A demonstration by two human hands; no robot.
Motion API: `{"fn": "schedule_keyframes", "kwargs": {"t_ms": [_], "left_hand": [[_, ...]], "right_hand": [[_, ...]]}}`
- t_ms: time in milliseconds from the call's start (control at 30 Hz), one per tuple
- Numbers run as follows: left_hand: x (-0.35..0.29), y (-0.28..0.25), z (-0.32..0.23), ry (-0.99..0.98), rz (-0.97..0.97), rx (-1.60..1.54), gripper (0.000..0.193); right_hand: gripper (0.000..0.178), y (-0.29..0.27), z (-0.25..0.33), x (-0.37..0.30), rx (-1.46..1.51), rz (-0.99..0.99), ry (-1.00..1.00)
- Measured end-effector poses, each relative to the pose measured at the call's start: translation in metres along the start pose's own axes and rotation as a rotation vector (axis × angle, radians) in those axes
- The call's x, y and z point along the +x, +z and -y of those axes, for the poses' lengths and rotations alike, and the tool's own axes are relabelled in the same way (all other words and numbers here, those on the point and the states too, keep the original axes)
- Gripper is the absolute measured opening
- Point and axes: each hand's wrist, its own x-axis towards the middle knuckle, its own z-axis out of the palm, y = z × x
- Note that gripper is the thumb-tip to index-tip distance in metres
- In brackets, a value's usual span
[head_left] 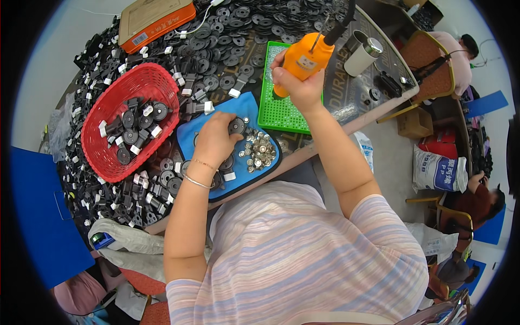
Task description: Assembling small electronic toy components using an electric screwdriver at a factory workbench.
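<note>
My right hand (pixel 303 86) is wrapped round an orange electric screwdriver (pixel 309 57), whose cord rises from its top. The tool is held over a green perforated tray (pixel 284 120) with small pale pieces at its far end; its tip is hard to make out. Over the blue mat (pixel 245 104), my left hand (pixel 215 136) has its fingers curled on a black round plastic part (pixel 236 126). Right beside that hand lies a pile of small silvery metal caps (pixel 261 151). More black round parts (pixel 226 162) rest under and next to my left wrist.
A red basket (pixel 89 138) with black and white parts stands on the left, among heaped black plastic parts (pixel 151 197). Heaps of black discs (pixel 216 49) and an orange box (pixel 157 27) are at the back. A white flask (pixel 360 60) stands right. Other people sit farther off.
</note>
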Motion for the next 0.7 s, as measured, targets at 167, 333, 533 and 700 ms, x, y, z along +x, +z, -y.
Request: {"fn": "schedule_keyframes", "kwargs": {"t_ms": [167,333,533,700], "left_hand": [[-0.001,0.0,0.002,0.028,-0.007,-0.001,0.044],[-0.002,0.0,0.004,0.049,0.001,0.009,0.045],[-0.002,0.0,0.008,0.104,0.007,0.039,0.045],[0.001,0.006,0.018,0.177,-0.021,0.002,0.045]], "right_hand": [[0.021,-0.001,-0.004,-0.001,-0.003,-0.004,0.002],[0.02,0.003,-0.001,0.002,-0.025,-0.003,-0.013],[0.022,0.02,0.029,-0.001,0.103,0.088,-0.058],[0.025,0.063,0.031,-0.021,0.229,0.205,0.049]]}}
